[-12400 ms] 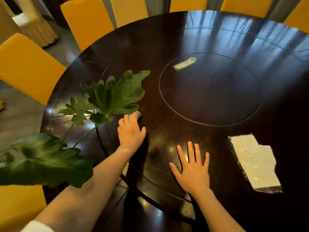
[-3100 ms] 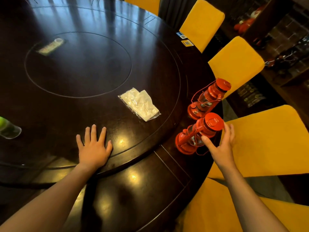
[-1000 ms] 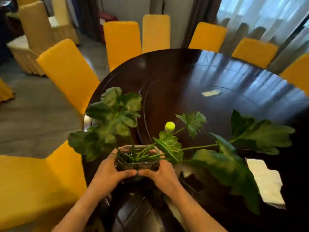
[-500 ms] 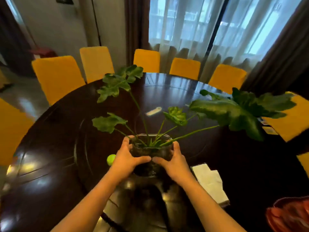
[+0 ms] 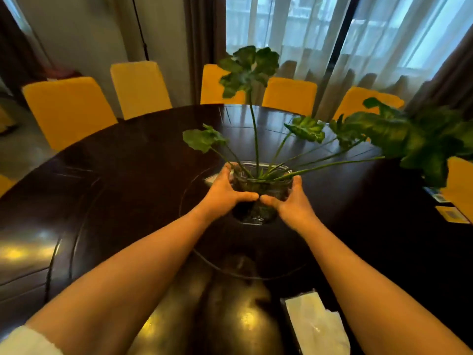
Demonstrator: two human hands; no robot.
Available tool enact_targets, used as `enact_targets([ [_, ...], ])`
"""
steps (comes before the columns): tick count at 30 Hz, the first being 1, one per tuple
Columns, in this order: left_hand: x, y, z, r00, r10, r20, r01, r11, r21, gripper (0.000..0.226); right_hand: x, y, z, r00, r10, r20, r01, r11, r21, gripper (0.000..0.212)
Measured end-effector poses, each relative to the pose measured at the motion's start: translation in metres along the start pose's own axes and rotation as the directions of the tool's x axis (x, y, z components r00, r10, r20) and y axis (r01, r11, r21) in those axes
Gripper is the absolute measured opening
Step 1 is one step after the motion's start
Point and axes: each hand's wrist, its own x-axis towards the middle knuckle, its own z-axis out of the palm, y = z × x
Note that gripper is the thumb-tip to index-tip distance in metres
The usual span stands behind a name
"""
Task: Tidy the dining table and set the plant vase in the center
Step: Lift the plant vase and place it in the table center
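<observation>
A clear glass plant vase with long green stems and broad leaves stands inside the inner ring of the dark round dining table. My left hand grips its left side and my right hand grips its right side, thumbs nearly meeting at the front. Both arms reach far out over the table. Whether the vase base touches the table I cannot tell.
A white tissue pack lies near the table's front edge by my right forearm. Small cards lie at the right rim. Yellow-covered chairs ring the table. Curtains and a window stand behind.
Both hands have carried the vase farther out, from near the tissue pack onto the inner ring. The green ball beside my left hand is out of view now.
</observation>
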Motion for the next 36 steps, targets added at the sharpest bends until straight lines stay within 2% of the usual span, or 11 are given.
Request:
enact_targets([
  [4,0.03,-0.02,0.008,0.999,-0.034,-0.003,0.034,0.999,-0.007,0.074,0.033,0.022,0.002,0.999,-0.027,-0.029,0.025,0.998,-0.066,0.071],
  [7,0.042,-0.036,0.012,0.998,-0.061,-0.005,0.06,0.998,-0.023,0.077,0.048,0.038,0.007,0.998,-0.05,-0.032,0.047,0.994,-0.095,0.066],
  [17,0.056,-0.067,0.02,0.995,-0.093,-0.028,0.092,0.995,-0.041,0.083,0.069,0.074,0.028,0.999,0.012,-0.049,-0.015,0.997,-0.071,0.067],
  [22,0.061,-0.071,0.02,0.996,-0.09,-0.018,0.089,0.995,-0.049,0.075,0.075,0.08,0.033,0.998,0.007,-0.058,-0.011,0.997,-0.072,0.065],
  [27,0.063,-0.079,0.02,0.995,-0.104,-0.011,0.103,0.994,-0.042,0.082,0.077,0.084,0.035,0.997,0.011,-0.074,-0.017,0.997,-0.078,0.064],
  [36,0.063,-0.084,0.021,0.997,-0.08,-0.013,0.08,0.996,0.032,0.077,0.077,0.088,0.031,0.998,0.042,-0.041,-0.043,0.999,-0.016,0.076],
])
